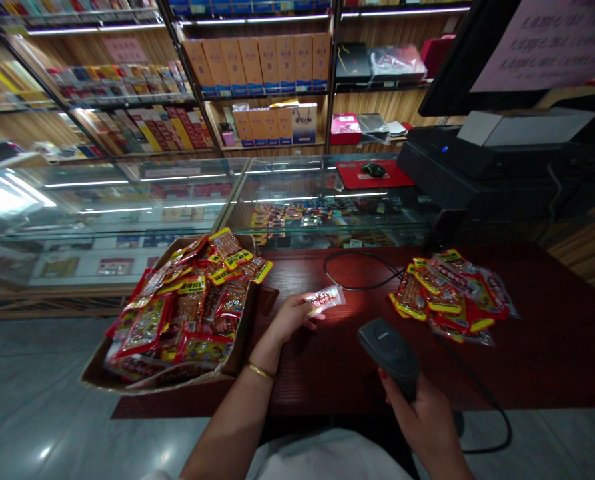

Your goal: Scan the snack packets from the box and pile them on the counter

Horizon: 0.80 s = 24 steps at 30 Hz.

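Note:
My left hand (293, 317) pinches a small clear-and-white snack packet (327, 299) with red print, held just above the dark red wooden counter (322, 373). Wrapped around the handle of a black barcode scanner (390, 353) is my right hand (422, 417). The scanner's head points toward the packet, and a reddish glow falls on the wood beside it. Left of my left arm stands an open cardboard box (162, 387) heaped with red and yellow snack packets (190, 303). On the right of the counter lies a loose pile of similar packets (450, 293).
A black cable (357, 288) loops across the counter's back. Behind is a glass display case (177, 200), with a mouse (373, 170) on a red mat (345, 177). A monitor (457, 60) and dark machine (482, 173) stand at right. Stocked shelves (267, 97) line the wall.

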Each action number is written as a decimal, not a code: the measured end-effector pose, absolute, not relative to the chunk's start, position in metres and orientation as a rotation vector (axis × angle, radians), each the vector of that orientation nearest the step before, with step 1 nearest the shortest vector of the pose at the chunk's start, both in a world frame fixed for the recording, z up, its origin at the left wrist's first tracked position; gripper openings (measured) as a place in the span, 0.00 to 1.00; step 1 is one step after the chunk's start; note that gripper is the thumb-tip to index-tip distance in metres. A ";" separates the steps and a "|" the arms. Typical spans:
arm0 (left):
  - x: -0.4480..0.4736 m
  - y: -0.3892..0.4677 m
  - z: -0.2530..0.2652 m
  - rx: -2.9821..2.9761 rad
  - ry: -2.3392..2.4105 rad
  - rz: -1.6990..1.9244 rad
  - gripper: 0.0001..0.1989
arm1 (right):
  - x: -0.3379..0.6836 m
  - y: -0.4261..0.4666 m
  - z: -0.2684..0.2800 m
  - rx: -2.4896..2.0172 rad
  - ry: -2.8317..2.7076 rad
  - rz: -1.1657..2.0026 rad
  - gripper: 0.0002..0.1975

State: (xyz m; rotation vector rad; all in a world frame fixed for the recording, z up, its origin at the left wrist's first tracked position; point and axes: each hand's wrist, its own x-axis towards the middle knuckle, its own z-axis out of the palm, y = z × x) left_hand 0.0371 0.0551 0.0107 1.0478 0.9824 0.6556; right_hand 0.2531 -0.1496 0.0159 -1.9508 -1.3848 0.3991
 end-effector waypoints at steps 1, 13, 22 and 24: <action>0.037 0.055 0.011 1.049 0.980 0.654 0.24 | 0.253 -0.150 0.016 -1.949 -1.385 0.404 0.33; 0.037 0.056 0.011 1.040 0.994 0.643 0.25 | 0.253 -0.151 0.010 -1.943 -1.344 0.411 0.33; 0.037 0.056 0.009 1.056 0.971 0.653 0.25 | 0.257 -0.150 0.009 -1.934 -1.396 0.439 0.32; 0.036 0.055 0.009 1.065 0.968 0.658 0.25 | 0.260 -0.150 0.008 -1.947 -1.417 0.450 0.31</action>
